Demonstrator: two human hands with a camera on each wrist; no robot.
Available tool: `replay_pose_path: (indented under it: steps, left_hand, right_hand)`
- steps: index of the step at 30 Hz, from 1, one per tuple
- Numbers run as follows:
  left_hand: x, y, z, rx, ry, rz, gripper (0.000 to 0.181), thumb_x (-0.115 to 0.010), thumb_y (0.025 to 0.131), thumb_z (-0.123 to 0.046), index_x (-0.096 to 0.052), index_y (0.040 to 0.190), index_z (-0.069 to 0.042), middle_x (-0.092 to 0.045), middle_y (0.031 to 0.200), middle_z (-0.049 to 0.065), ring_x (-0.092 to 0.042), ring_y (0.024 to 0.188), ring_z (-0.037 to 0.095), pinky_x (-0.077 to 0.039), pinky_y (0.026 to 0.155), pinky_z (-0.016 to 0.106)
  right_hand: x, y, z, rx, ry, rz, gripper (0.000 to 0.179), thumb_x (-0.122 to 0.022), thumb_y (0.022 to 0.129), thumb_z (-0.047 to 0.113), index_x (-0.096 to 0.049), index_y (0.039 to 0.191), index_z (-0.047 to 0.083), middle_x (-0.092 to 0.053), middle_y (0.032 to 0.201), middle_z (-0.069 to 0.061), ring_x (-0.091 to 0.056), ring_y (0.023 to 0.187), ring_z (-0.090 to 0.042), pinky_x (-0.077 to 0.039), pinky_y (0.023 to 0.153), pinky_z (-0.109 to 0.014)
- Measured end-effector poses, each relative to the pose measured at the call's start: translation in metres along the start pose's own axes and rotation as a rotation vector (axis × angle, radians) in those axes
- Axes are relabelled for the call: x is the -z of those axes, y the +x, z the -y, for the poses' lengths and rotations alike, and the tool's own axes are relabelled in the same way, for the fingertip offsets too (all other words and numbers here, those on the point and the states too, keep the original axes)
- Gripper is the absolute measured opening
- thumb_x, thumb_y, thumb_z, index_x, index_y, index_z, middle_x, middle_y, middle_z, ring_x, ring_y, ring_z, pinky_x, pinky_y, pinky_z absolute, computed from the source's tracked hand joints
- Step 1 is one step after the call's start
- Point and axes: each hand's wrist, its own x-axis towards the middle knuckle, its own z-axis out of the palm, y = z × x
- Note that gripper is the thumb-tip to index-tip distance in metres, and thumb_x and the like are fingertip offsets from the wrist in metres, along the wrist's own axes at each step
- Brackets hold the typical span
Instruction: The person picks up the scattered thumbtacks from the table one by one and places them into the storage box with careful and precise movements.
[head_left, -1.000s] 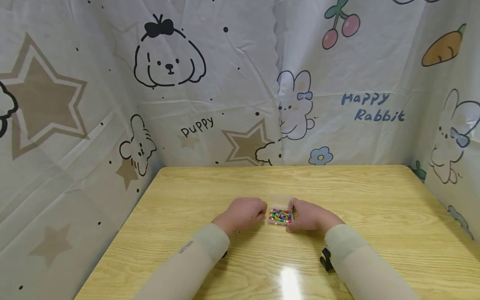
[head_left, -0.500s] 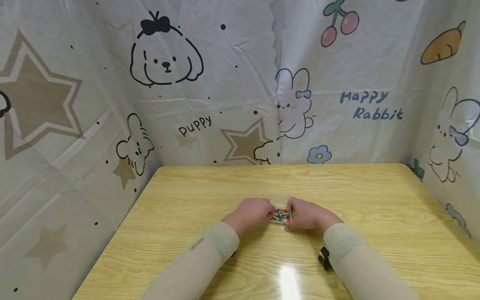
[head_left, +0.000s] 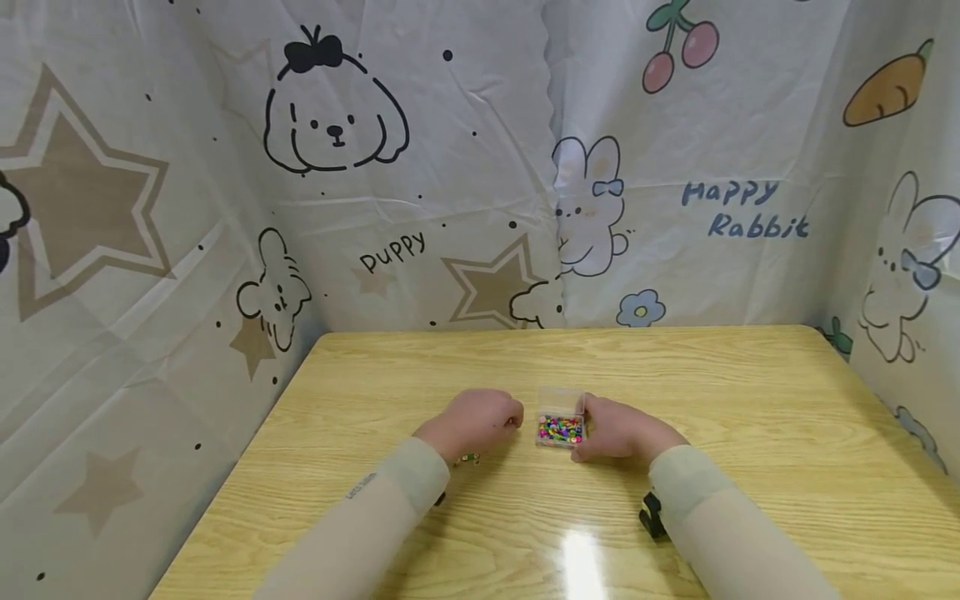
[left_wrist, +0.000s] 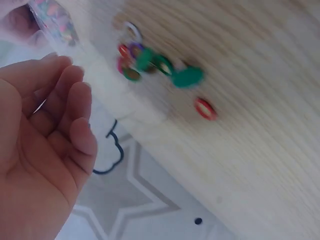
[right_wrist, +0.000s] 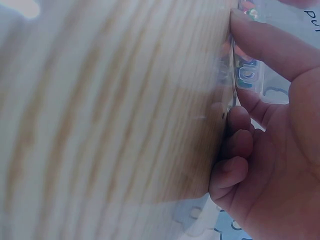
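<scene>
A small clear plastic box (head_left: 560, 443) stands on the table with its lid (head_left: 561, 402) raised. Colourful beads (head_left: 561, 429) lie inside. My right hand (head_left: 611, 427) grips the box's right side, thumb at the near corner; the right wrist view shows the thumb (right_wrist: 270, 47) against the clear wall. My left hand (head_left: 480, 421) is left of the box, apart from it. Its fingers (left_wrist: 75, 100) are curled, tips close to the thumb; whether they pinch a bead I cannot tell. Several loose pieces, green, red and white, lie by that hand, including a red ring (left_wrist: 205, 109).
The wood-grain table (head_left: 420, 367) meets a printed cloth (head_left: 480, 167) at the back and sides. A black wrist mount (head_left: 651, 515) sits under the right sleeve. Light glares off the table (head_left: 581, 562) near the front.
My left hand moves right to the box, its fingertips over the beads, then back left away from it. Loose pieces now show beside the left wrist. My right hand keeps holding the box.
</scene>
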Motion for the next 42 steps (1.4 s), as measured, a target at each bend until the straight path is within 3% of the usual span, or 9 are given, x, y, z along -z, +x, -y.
replay_pose_path:
  steps: [4,8,13,19,24,33,37,42]
  left_hand:
    - [-0.003,-0.008,0.010,0.030,-0.035,0.037,0.013,-0.064,0.099,-0.018,-0.070,0.088,-0.022,-0.063,0.080,-0.013,-0.057,0.071,0.005,-0.051,0.072,0.029]
    - [-0.006,-0.014,0.018,0.049,-0.040,0.069,0.014,-0.063,0.099,-0.017,-0.070,0.089,-0.023,-0.064,0.083,-0.014,-0.057,0.074,0.005,-0.052,0.074,0.030]
    - [-0.006,-0.021,0.023,0.053,-0.056,0.083,0.021,-0.058,0.099,-0.008,-0.069,0.086,-0.021,-0.062,0.081,-0.013,-0.056,0.074,0.008,-0.051,0.076,0.031]
    - [-0.005,-0.027,0.028,0.041,-0.102,0.068,0.022,-0.064,0.094,-0.004,-0.066,0.081,-0.021,-0.059,0.076,-0.015,-0.053,0.070,0.008,-0.049,0.071,0.031]
    - [-0.008,-0.025,0.031,0.047,-0.074,0.061,0.020,-0.064,0.093,-0.006,-0.065,0.081,-0.022,-0.060,0.079,-0.013,-0.053,0.071,0.008,-0.049,0.069,0.031]
    - [-0.009,-0.025,0.034,0.138,-0.122,0.108,0.019,-0.064,0.091,-0.008,-0.058,0.077,-0.020,-0.056,0.069,-0.009,-0.051,0.061,0.011,-0.044,0.063,0.031]
    - [-0.008,-0.023,0.031,0.118,-0.084,0.085,0.022,-0.060,0.094,-0.008,-0.057,0.076,-0.020,-0.054,0.067,-0.009,-0.050,0.060,0.010,-0.044,0.061,0.030]
    - [-0.008,-0.013,0.017,0.063,-0.010,0.030,0.022,-0.059,0.099,-0.012,-0.058,0.079,-0.021,-0.054,0.070,-0.011,-0.048,0.062,0.008,-0.043,0.060,0.028]
  right_hand:
    - [0.000,-0.001,0.000,-0.004,-0.002,0.003,0.054,-0.087,0.079,0.029,-0.048,0.112,0.015,-0.057,0.105,-0.003,-0.053,0.094,-0.023,-0.043,0.088,-0.045]
    - [0.000,-0.001,-0.001,-0.009,-0.001,0.003,0.054,-0.088,0.078,0.030,-0.048,0.112,0.015,-0.057,0.106,-0.003,-0.053,0.095,-0.024,-0.042,0.089,-0.045]
    - [0.000,-0.001,-0.001,-0.010,-0.005,0.009,0.054,-0.087,0.078,0.031,-0.048,0.113,0.016,-0.057,0.107,-0.003,-0.053,0.096,-0.024,-0.042,0.090,-0.045]
    - [0.000,0.000,0.000,-0.011,-0.009,0.007,0.055,-0.088,0.078,0.031,-0.048,0.114,0.016,-0.057,0.107,-0.004,-0.053,0.096,-0.024,-0.042,0.090,-0.045]
    - [0.001,0.001,0.000,-0.020,-0.005,0.001,0.055,-0.087,0.078,0.030,-0.049,0.115,0.016,-0.057,0.107,-0.004,-0.053,0.096,-0.024,-0.043,0.091,-0.045]
    - [0.000,-0.001,0.003,-0.002,-0.003,0.006,0.053,-0.087,0.079,0.029,-0.049,0.111,0.013,-0.058,0.104,-0.004,-0.054,0.094,-0.024,-0.043,0.090,-0.044]
    - [0.000,-0.001,0.003,-0.003,-0.014,0.005,0.054,-0.087,0.079,0.031,-0.049,0.111,0.014,-0.058,0.105,-0.004,-0.054,0.094,-0.024,-0.043,0.090,-0.044]
    - [0.000,-0.001,0.002,0.003,-0.023,-0.003,0.054,-0.088,0.078,0.031,-0.049,0.112,0.013,-0.058,0.105,-0.004,-0.054,0.095,-0.024,-0.043,0.091,-0.045]
